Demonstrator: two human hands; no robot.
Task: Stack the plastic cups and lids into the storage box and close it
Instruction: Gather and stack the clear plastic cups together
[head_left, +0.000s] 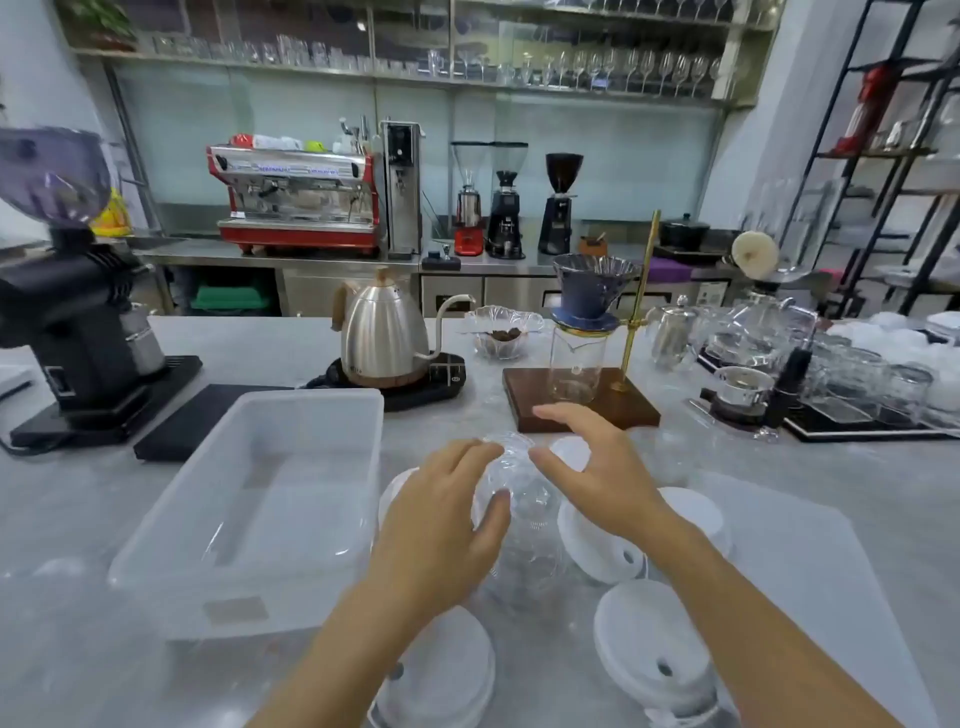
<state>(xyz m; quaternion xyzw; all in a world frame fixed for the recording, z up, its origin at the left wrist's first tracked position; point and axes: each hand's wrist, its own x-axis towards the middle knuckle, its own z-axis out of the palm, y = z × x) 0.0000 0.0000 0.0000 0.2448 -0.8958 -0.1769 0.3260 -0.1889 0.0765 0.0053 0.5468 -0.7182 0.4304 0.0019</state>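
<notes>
A translucent storage box (156, 545) stands open on the counter at the left, with nothing visible inside. Just right of it a clear plastic cup (524, 519) stands on the counter. My left hand (441, 525) curls round the cup's left side, thumb on its front. My right hand (597, 467) hovers at the cup's top right with fingers spread and relaxed; I cannot tell whether it touches. White lids lie around the cup: one stack (602, 545) on the right, another (649, 644) at the front right, a third (447, 670) under my left forearm. A flat translucent box lid (810, 571) lies at the right.
Behind the cup stand a wooden drip stand (582, 400) with a glass carafe, a gooseneck kettle (387, 338) and a glass bowl of beans (501, 332). A black grinder (72, 332) sits at the far left. Glassware crowds the right side (831, 374).
</notes>
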